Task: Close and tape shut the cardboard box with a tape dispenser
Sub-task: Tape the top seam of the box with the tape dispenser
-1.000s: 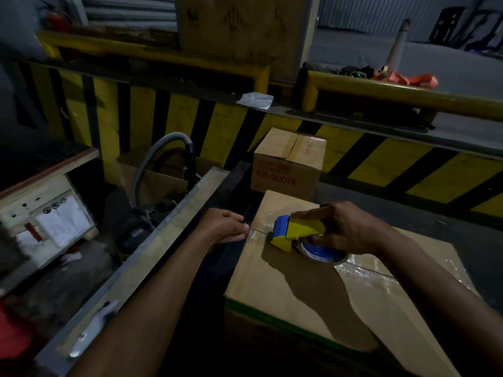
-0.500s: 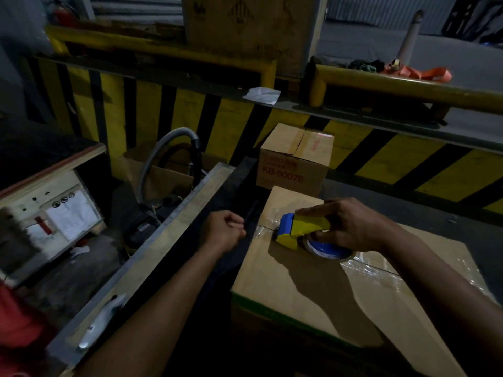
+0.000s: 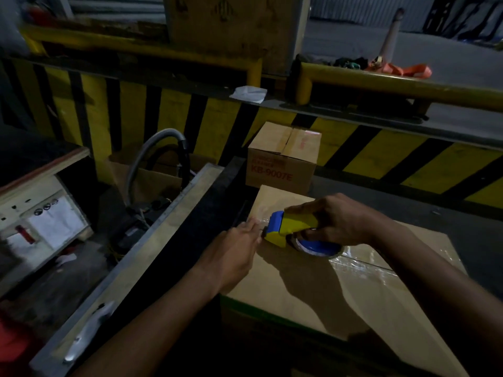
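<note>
Box (image 3: 313, 289) lies closed, near centre — right hand (image 3: 341, 220) wraps the dispenser (image 3: 292, 229) on its top, left hand (image 3: 234, 254) flat, fingers (image 3: 251, 227) pressing tape just left of it.

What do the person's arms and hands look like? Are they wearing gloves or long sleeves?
No gloves and no long sleeves. The left hand and the right hand are both bare, and both forearms are uncovered as far as the picture shows. I can't see a watch, ring or bracelet on either one, though the light is dim, so something small could be missed.
</note>
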Demonstrator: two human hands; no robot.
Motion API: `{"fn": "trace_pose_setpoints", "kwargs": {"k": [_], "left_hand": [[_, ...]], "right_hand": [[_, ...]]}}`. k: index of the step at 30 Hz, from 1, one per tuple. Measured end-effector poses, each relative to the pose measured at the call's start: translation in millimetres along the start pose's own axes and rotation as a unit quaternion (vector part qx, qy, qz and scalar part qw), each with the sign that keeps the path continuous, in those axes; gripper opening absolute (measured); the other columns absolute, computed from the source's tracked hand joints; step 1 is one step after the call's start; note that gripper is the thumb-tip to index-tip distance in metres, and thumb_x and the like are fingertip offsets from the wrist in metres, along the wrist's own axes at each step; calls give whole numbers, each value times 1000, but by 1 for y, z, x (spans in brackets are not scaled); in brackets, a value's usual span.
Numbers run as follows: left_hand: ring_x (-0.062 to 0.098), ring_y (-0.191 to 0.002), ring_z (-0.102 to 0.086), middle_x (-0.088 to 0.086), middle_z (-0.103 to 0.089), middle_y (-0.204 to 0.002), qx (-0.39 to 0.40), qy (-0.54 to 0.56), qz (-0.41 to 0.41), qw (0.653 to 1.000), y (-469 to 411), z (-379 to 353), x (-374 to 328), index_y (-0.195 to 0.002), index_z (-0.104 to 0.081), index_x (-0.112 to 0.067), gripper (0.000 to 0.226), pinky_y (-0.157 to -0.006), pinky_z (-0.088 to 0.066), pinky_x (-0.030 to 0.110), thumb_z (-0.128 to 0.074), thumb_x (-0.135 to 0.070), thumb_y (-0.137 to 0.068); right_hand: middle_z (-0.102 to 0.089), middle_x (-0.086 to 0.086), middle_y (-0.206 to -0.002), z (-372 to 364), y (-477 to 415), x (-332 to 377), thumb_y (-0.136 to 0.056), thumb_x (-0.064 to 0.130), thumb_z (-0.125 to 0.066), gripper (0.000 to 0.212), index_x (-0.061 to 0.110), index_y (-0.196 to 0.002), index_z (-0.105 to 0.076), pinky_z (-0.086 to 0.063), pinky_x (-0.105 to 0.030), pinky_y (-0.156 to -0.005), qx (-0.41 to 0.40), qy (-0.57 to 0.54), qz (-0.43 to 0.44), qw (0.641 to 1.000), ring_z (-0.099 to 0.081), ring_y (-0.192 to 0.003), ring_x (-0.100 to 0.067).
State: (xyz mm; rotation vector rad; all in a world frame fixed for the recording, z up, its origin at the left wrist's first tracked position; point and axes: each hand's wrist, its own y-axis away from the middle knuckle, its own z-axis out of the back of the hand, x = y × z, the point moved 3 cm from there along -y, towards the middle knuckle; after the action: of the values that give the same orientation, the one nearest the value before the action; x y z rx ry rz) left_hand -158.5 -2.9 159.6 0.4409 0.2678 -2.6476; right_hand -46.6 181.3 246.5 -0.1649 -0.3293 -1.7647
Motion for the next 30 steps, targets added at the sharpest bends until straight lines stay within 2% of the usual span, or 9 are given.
{"fn": "trace_pose_setpoints", "kwargs": {"k": [5, 8, 11, 13, 16, 19, 21, 24, 30], "left_hand": [[15, -149, -21, -5, -32, -159, 24, -17, 11, 1000, -2, 0, 2, -151, -39, -22, 46, -113, -33, 36, -31, -33, -107], [14, -150, -20, -8, -31, -160, 25, -16, 22, 999, -3, 2, 1, -149, -42, -23, 45, -113, -33, 38, -32, -35, -107], [16, -150, -21, -8, -32, -159, 36, -17, 23, 999, -3, 3, 3, -148, -44, -24, 45, -115, -34, 45, -32, -36, -106], [19, -150, -20, -7, -32, -160, 48, -32, 24, 998, -3, 3, 3, -148, -43, -25, 45, -115, -32, 50, -31, -37, -106], [26, -151, -15, 0, -31, -160, 92, -105, 35, 990, -9, 6, -8, -150, -38, -18, 48, -119, -22, 55, -39, -29, -103], [27, -148, -19, 7, -32, -157, 81, -154, 16, 985, -14, 4, -32, -152, -30, -10, 59, -120, -19, 52, -45, -17, -95], [24, -147, -22, 8, -29, -159, 64, -121, 3, 991, -14, -4, -41, -154, -26, -10, 55, -121, -18, 49, -35, -24, -101], [22, -153, -2, 9, -9, -166, 91, -120, -9, 989, -8, -18, -39, -157, -11, -10, 59, -124, -6, 46, -16, -39, -106], [21, -151, 16, 9, 10, -166, 104, -128, -3, 986, -4, -23, -35, -157, 5, -15, 63, -124, 2, 42, -7, -47, -104]], "right_hand": [[-54, 25, -80, 7, 0, 5, -86, 44, -69, 59, 42, -141, -48, -39, -12, -61, 20, 42, 11, 999, -55, -71, 3], [-66, 14, -100, 12, 10, -11, -85, 46, -70, 59, 41, -140, -49, -44, -18, -68, 35, 49, -19, 998, -63, -84, -5], [-63, 15, -95, 17, 30, -27, -85, 42, -71, 56, 38, -138, -52, -46, -18, -69, 43, 50, -54, 996, -63, -84, -4], [-66, 10, -102, 16, 40, -32, -86, 40, -71, 58, 38, -140, -50, -54, -28, -78, 41, 53, -60, 996, -65, -89, -9], [-66, 5, -111, 7, 41, -31, -87, 42, -69, 61, 42, -143, -45, -56, -35, -84, 32, 62, -45, 996, -65, -94, -13], [-63, 11, -109, 6, 35, -27, -87, 44, -69, 62, 43, -144, -44, -53, -30, -83, 29, 62, -34, 997, -63, -96, -12], [-54, 16, -105, 6, 33, -26, -88, 43, -68, 62, 41, -144, -44, -47, -25, -82, 33, 57, -37, 997, -57, -95, -9], [-62, 11, -107, 2, 34, -29, -88, 47, -65, 61, 41, -145, -43, -50, -28, -80, 29, 57, -28, 998, -61, -92, -12], [-65, 4, -120, 5, 39, -35, -88, 51, -65, 66, 38, -147, -40, -48, -23, -81, 29, 29, -37, 998, -63, -100, -14]]}}
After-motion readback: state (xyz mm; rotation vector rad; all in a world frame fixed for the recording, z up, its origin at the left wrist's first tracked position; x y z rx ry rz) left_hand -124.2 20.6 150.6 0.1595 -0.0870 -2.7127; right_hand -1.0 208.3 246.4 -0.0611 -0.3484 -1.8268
